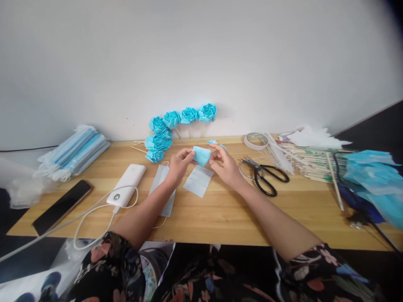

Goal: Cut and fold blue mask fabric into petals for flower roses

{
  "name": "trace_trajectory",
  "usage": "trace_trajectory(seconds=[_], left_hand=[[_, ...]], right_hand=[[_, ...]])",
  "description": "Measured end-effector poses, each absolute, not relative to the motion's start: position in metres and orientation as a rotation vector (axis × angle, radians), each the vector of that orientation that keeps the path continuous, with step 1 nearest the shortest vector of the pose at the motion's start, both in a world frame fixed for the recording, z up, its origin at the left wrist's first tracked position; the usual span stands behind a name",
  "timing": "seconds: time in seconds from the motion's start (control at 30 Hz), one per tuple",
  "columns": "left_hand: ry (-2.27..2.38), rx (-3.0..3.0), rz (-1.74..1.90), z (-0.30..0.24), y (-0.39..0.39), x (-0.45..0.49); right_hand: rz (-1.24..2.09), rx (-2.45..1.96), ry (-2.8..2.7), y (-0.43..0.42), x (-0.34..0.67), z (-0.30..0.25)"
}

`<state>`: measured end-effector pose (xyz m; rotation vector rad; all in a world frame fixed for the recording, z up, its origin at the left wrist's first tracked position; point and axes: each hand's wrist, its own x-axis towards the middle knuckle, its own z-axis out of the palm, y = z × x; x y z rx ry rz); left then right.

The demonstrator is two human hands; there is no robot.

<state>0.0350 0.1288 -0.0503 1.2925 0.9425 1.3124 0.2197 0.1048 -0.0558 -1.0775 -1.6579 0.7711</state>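
Observation:
My left hand (pixel 179 164) pinches a small light-blue piece of mask fabric (pixel 201 155) by its left side, thumb in front. At its right edge, my right hand (pixel 226 166) grips the same piece with thumb and fingertips, the index finger raised. Just below lies a pale square of fabric (pixel 198 181) on the wooden table (pixel 226 222). A face mask (pixel 170 203) with ear loops lies partly under my left forearm. Behind my right fingers are small blue bits (pixel 222 147), mostly hidden.
Several blue fabric roses (pixel 189 115) on sticks lean against the wall. Black-handled scissors (pixel 262 174), a tape roll (pixel 255 141), wooden sticks (pixel 310 161) and blue fabric (pixel 371 172) lie rightward. Leftward are stacked masks (pixel 75 151), a phone (pixel 63 205) and a cabled power bank (pixel 127 184).

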Motion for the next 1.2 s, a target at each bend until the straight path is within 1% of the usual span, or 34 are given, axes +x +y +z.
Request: trace_trajectory(seconds=[0.13, 0.27, 0.57, 0.77, 0.93, 1.1, 1.2], left_hand=[[0.915, 1.279, 1.340, -0.049, 0.126, 0.037], [0.877, 1.272, 1.317, -0.048, 0.124, 0.040], [0.846, 1.279, 1.253, -0.051, 0.123, 0.043], [0.827, 1.234, 1.287, -0.051, 0.125, 0.044], [0.854, 1.339, 1.261, -0.053, 0.126, 0.041], [0.938, 1.433, 1.273, -0.056, 0.130, 0.040], [1.028, 1.562, 1.345, -0.046, 0.139, 0.027]], right_hand=[[1.015, -1.006, -1.555, 0.107, 0.220, -0.058], [1.133, -1.037, -1.496, 0.108, 0.218, -0.062], [0.899, -1.237, -1.457, 0.106, 0.218, -0.063], [1.010, -1.178, -1.292, 0.105, 0.213, -0.063], [1.131, -1.069, -1.154, 0.105, 0.207, -0.064], [1.085, -1.044, -1.190, 0.106, 0.207, -0.067], [1.030, -1.055, -1.227, 0.109, 0.210, -0.070]])
